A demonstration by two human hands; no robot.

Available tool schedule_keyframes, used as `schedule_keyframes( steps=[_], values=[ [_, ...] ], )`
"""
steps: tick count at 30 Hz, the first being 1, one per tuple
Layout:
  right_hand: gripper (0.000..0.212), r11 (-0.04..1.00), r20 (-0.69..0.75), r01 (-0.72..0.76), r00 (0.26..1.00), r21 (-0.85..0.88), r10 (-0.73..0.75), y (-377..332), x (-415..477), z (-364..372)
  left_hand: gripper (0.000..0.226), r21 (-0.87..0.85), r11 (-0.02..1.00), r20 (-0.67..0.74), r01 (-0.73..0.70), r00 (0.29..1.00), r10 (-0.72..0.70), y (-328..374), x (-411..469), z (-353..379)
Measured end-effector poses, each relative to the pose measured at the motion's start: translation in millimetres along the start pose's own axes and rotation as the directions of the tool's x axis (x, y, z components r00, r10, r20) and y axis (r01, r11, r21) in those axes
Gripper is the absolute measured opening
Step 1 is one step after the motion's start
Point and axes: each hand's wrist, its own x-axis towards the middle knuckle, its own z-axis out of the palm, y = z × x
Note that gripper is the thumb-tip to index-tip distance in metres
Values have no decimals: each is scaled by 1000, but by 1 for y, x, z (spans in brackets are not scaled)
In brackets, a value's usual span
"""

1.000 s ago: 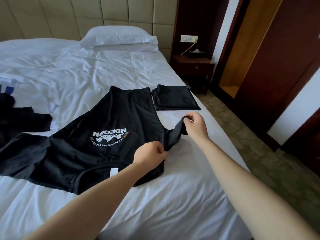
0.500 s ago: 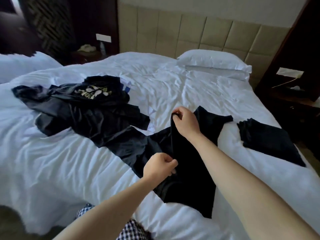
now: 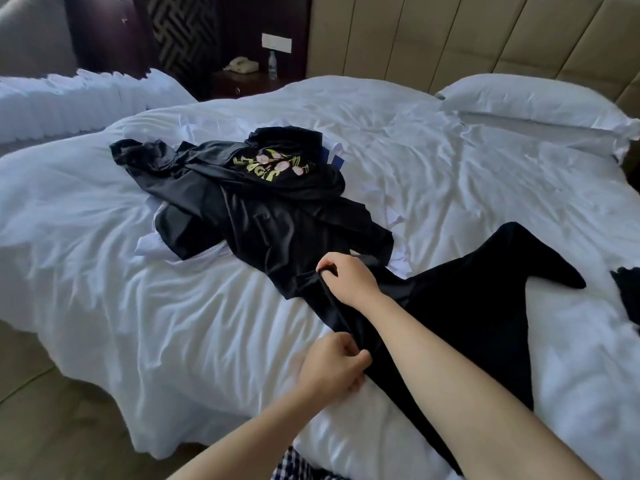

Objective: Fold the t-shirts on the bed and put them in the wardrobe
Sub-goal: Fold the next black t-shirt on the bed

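Centrally, a plain black t-shirt (image 3: 467, 306) lies on the near right part of the bed (image 3: 173, 306). It is doubled lengthwise into a long, matte, soft-edged band, with one tapering flap spread toward the right. At the far end of the folded left edge, the right hand (image 3: 348, 278) pinches the cloth with curled fingers, knuckles up. Nearer the camera, the left hand (image 3: 332, 368) closes fingers and thumb in a pinch on the same edge, and the fabric between the two hands forms a raised ridge. Behind the right hand, a loose pile of black t-shirts (image 3: 277, 230) lies crumpled at mid-bed, faintly glossy and creased. The printed t-shirt (image 3: 277, 164) on top carries yellow lettering and pink flowers. White cloth edges (image 3: 152, 242) show under the pile. The bed's sheet is white and heavily wrinkled. At the right frame edge, part of a dark folded stack (image 3: 627, 292) rests on the sheet. A plump white pillow (image 3: 530, 102) lies against a padded beige headboard (image 3: 450, 39) with vertical panels. Beyond the bed, a dark wooden nightstand (image 3: 242, 84) bears a telephone (image 3: 240, 65) and a small bottle (image 3: 273, 64).
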Motion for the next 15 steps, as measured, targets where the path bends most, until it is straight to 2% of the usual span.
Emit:
schedule_keyframes(
  steps=[2,4,7,9,12,15],
  values=[
    [26,1000,111,-20,994,20,18,2,0,8,14,-19,1000,18,-7,1000,7,-2,0,0],
    [44,997,216,-31,976,65,16,3,-2,9,14,-18,1000,20,-23,1000,24,-4,0,-1],
    [66,991,280,-39,960,128,2,2,-9,-1,17,4,998,-5,-60,998,60,-4,-2,0],
    [69,991,254,-25,967,134,-10,1,-19,-9,23,11,995,-40,-96,995,96,-4,-6,0],
    [60,995,146,-30,989,93,16,4,-49,-22,27,80,986,-84,-145,985,152,-8,-12,1],
    [45,997,65,-81,994,-18,82,19,-89,-35,16,208,949,-100,-237,960,261,-11,-14,3]
  ],
)
